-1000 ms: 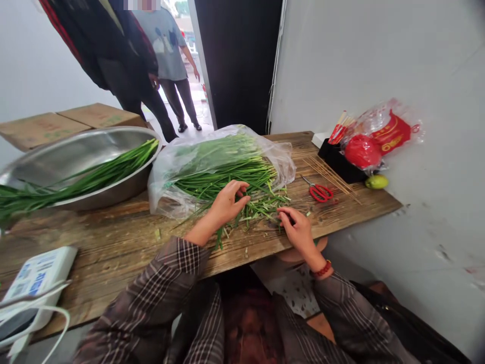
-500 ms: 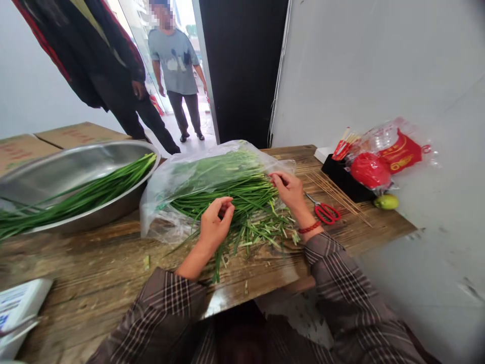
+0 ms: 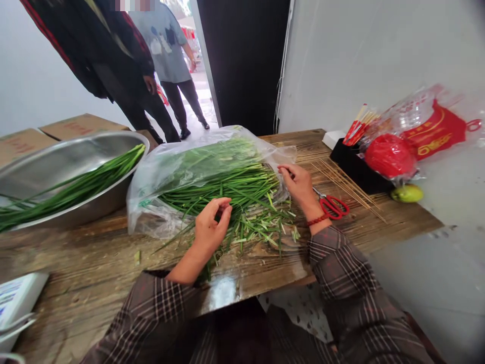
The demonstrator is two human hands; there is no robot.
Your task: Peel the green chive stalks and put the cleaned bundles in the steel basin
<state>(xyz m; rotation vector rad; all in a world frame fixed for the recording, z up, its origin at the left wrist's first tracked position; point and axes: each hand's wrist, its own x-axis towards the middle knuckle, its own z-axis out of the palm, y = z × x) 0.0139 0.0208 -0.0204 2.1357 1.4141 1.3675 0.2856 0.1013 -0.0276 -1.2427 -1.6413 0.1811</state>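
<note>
A bundle of garlic chives (image 3: 223, 184) lies on the table, partly inside a clear plastic bag (image 3: 151, 187). Just in front of the bundle, my left hand (image 3: 212, 222) has its fingers curled toward the thumb; whatever they may pinch is hidden. My right hand (image 3: 298, 183) is at the cut ends of the bundle, beside the bag's edge, thumb and forefinger drawn together. Anything between them is too small to make out. Chive trimmings (image 3: 265, 222) are scattered between my hands. Red-handled scissors (image 3: 333, 207) lie right of my right wrist.
At left stands a steel basin (image 3: 102, 197) with more chives (image 3: 94, 174). Bamboo skewers (image 3: 348, 189), a black box (image 3: 359, 167), red plastic packaging (image 3: 390, 154) and a yellow-green fruit (image 3: 407, 193) are at right. A white device (image 3: 22, 298) sits near left. Two people stand beyond the table.
My right hand has shifted slightly right, away from the chive ends. My left hand stays nearly where it was. The person in the doorway has stepped closer, and the view has tilted a little.
</note>
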